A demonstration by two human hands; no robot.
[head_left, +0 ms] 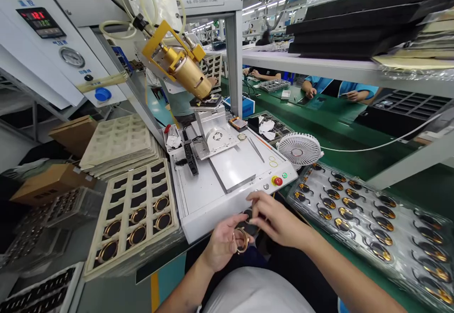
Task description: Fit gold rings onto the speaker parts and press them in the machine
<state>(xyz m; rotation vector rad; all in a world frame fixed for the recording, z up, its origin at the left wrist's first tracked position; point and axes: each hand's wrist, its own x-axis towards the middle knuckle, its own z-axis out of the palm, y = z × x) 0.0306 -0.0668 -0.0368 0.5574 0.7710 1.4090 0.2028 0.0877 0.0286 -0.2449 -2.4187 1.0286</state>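
My left hand [222, 243] is low in front of my lap, its fingers closed round a gold ring-shaped watch case [241, 241]. My right hand [272, 219] is just to the right and a little higher, thumb and fingers pinched at a dark round disc [248, 215]. Fingers cover part of the disc, so its details are hidden. Left of my hands, a cream tray [146, 247] bears several gold-rimmed watch cases in its front pockets. To the right, a clear plastic tray [298, 199] bears rows of round dark parts with orange film and thin tails.
Ahead stands a white machine [198, 209] with a tilted gold cylinder head [193, 76] and a red button [278, 181]. Tweezers [257, 150] lie on its bed. A white fan [298, 150] stands at its right. Cream trays [120, 138] are stacked left. Co-workers' hands [310, 91] show across the bench.
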